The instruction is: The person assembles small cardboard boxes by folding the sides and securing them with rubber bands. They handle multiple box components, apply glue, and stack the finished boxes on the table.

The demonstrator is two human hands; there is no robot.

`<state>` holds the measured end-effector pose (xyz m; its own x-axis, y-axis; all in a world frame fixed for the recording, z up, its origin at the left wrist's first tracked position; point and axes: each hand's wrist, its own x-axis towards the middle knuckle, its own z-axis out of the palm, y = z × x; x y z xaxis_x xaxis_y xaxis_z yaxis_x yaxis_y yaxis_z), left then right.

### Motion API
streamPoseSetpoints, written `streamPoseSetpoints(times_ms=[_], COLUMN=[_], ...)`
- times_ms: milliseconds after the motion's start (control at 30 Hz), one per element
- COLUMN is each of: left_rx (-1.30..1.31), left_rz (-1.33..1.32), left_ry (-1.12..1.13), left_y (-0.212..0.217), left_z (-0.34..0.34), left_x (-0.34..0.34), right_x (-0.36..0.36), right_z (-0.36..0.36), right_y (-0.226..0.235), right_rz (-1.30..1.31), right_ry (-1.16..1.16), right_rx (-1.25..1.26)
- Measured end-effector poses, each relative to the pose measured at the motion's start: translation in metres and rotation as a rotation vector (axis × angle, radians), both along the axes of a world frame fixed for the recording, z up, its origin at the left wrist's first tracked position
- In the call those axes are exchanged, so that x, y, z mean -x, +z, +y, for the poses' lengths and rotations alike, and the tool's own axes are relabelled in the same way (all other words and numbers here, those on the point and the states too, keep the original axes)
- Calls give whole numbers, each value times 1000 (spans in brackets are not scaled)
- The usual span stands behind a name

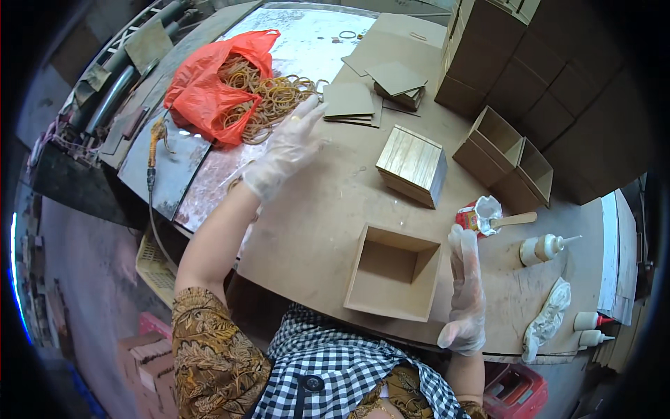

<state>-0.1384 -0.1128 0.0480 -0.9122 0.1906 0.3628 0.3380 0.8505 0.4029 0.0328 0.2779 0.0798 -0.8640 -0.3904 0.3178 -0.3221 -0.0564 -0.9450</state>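
Note:
My left hand (287, 148), in a thin clear glove, reaches out over the board with its fingers stretched, beside a tangle of rubber bands (286, 94). These spill from a red plastic bag (199, 87). Nothing shows in that hand. Close to the table's near edge sits an open-topped wooden box (391, 290), its inside bare. My right hand (466, 293), gloved too, is held just right of this box with the fingers straight and the thumb apart. It holds nothing, and I cannot tell whether it touches the box.
A wood-grain block or closed box (412, 164) stands beyond the open box. Thin square panels (349, 101) lie farther back. At right are open boxes (506, 153), tall stacked boxes (558, 84), a glue tub (481, 215) with a wooden stick, a squeeze bottle (541, 250) and a cloth (548, 321).

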Motion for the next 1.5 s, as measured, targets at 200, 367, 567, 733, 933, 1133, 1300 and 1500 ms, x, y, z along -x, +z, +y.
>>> streamPoseSetpoints(times_ms=[200, 367, 567, 733, 933, 1133, 1300, 1500], left_rx=[266, 212, 570, 91, -513, -730, -982, -1052], left_rz=[-114, -176, -3, -171, -136, -143, -337, -660], left_ry=[56, 242, 563, 518, 459, 269, 165, 171], left_y=[2, 5, -11, 19, -2, 35, 53, 86], left_z=[0, -6, -58, -82, -115, -92, -67, -64], left_x=[82, 109, 111, 100, 95, 54, 23, -11], right_x=[-8, -16, -15, -15, -17, -19, -17, -13], right_z=[1, 2, 4, 4, -2, -2, 4, 9], right_y=[-20, -32, -37, -33, -31, -25, -34, -36], right_rz=[-61, -135, -202, -211, -213, -204, -34, 96], right_ry=[-137, -262, -234, -231, -221, -207, -276, -303], right_rx=[119, 205, 224, 214, 239, 197, 119, 111])
